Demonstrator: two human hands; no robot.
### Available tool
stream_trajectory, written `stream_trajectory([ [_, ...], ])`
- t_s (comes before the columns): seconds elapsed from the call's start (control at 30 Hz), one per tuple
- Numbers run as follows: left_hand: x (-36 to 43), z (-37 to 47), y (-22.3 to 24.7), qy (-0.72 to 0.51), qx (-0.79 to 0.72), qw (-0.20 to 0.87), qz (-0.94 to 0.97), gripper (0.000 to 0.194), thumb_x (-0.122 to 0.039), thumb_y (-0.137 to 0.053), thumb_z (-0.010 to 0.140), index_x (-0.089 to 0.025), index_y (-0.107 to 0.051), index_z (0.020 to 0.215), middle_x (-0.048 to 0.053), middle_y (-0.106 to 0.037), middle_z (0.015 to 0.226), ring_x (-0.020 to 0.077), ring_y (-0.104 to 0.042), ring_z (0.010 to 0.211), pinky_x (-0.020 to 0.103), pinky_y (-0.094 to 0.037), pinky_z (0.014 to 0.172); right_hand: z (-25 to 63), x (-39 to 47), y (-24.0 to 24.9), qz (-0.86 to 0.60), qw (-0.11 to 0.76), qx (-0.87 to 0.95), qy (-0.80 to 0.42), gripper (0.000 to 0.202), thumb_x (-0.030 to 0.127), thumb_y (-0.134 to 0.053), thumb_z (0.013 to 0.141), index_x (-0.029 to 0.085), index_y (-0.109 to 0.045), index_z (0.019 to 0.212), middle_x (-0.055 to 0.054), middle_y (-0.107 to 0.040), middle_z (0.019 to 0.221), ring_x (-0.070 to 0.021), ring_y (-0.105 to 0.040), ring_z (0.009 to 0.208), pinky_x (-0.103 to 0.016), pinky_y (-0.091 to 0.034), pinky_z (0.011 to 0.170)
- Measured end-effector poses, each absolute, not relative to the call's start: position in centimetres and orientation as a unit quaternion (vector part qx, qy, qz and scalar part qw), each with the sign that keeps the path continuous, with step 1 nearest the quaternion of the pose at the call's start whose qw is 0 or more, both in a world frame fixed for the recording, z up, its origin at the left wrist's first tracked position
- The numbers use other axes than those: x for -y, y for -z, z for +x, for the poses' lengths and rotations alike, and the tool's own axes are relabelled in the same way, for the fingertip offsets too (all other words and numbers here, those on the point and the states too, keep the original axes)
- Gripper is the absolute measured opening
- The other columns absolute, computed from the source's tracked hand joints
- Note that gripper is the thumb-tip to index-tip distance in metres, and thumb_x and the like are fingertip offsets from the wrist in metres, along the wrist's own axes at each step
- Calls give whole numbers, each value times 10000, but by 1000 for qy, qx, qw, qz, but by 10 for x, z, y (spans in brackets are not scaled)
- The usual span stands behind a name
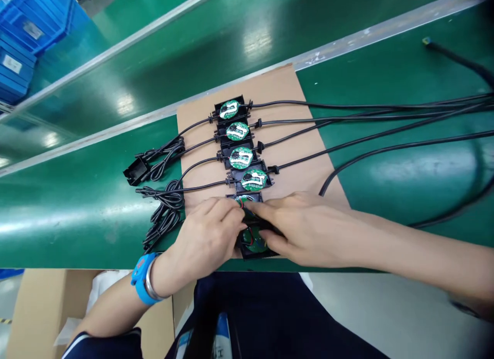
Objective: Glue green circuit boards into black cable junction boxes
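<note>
Black plastic housings with round green circuit boards (pixel 241 158) stand in a row on a brown cardboard sheet (pixel 285 91). White strips of paste-like material cross the boards. My left hand (pixel 210 233) is closed at the left side of the two nearest housings, fingers curled; what it pinches is hidden. From the right, my right hand (pixel 304 225) grips around the fifth black housing (pixel 257 197), index finger on its board and thumb lower down. Red and black wires show by the nearest board (pixel 252 239), partly covered by my hands.
Coiled black cables (pixel 165 210) lie left of the cardboard, beside a loose black housing (pixel 137 171). Long black cables (pixel 347 118) run off to the right across the green bench (pixel 417 174). Blue crates (pixel 38 19) stand at the far left. A cardboard box (pixel 42 312) is below the bench edge.
</note>
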State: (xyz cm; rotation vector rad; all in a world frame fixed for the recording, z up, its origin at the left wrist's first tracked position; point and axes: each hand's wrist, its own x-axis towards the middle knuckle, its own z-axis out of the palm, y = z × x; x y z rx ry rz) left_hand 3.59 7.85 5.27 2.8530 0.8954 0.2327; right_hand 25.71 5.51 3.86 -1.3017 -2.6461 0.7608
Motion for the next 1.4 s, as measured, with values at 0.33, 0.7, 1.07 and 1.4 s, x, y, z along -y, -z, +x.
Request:
stream_trajectory([
  [0.33,-85,35,-38,-58,-194,83,976,188,-125,-489,949,-111,-658,1029,137,-696,1220,234,-674,1026,369,-549,911,281,-47,-42,-453,88,843,-275,114,146,-451,897,190,-544,850,-22,-632,738,-156,-600,609,-279,-400,564],
  [0.7,-74,43,-38,-77,-224,38,971,296,-70,-362,985,-91,-634,1101,146,-719,1159,228,-691,1058,361,-553,933,267,-37,-3,-530,209,806,-161,196,203,-406,1001,171,-524,847,-10,-622,679,-125,-605,544,-231,-430,534],
  [1.07,-72,54,-40,-18,-236,25,971,372,-62,-416,923,-55,-604,1243,98,-638,960,227,-617,847,365,-525,781,265,-44,-8,-461,82,884,-9,162,66,-440,862,197,-488,779,-22,-549,665,-183,-547,545,-308,-266,478],
  [1.4,-58,52,-40,-31,-272,24,961,441,-21,-357,931,-41,-548,1328,138,-652,1164,225,-615,1025,354,-541,910,273,-46,-2,-446,170,878,-20,172,138,-539,920,169,-601,764,-51,-582,763,-201,-512,751,-324,-406,683],
])
